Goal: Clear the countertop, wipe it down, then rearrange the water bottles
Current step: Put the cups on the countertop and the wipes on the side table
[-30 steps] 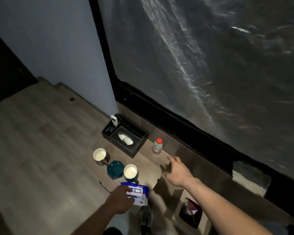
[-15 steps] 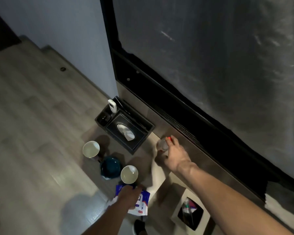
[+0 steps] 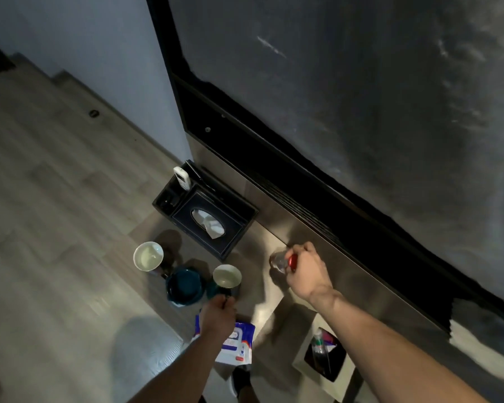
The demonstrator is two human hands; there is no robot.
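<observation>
Black organiser box (image 3: 213, 221) at the countertop's (image 3: 256, 298) far-left corner: tissue compartment with 1 white tissue (image 3: 208, 223) poking out of the oval slot, side compartment holding 1 white remote (image 3: 182, 178) standing upright. 2 cups, white inside, contents can't tell: 1 (image 3: 148, 256) at the left edge, 1 (image 3: 227, 276) just right of the teal bowl (image 3: 184, 285). The bowl sits between the cups, looks empty but dim. Bin (image 3: 325, 357) below the counter edge on the right, has at least 1 clear bottle and some coloured trash in it.

Counts: 1 water bottle (image 3: 281, 260) on the counter, 2 cups, 1 bowl, 1 wipes pack (image 3: 239, 343), 1 organiser, 1 bin.

Right hand (image 3: 307, 271) reaches forward, fingers curled round the red cap end of the water bottle, gripping it; bottle is tilted, near the back panel, right of the organiser. Left hand (image 3: 218, 315) is over the wipes pack at the counter's near edge, fingers curled at the nearer cup's handle side; can't tell if it actually holds the handle
</observation>
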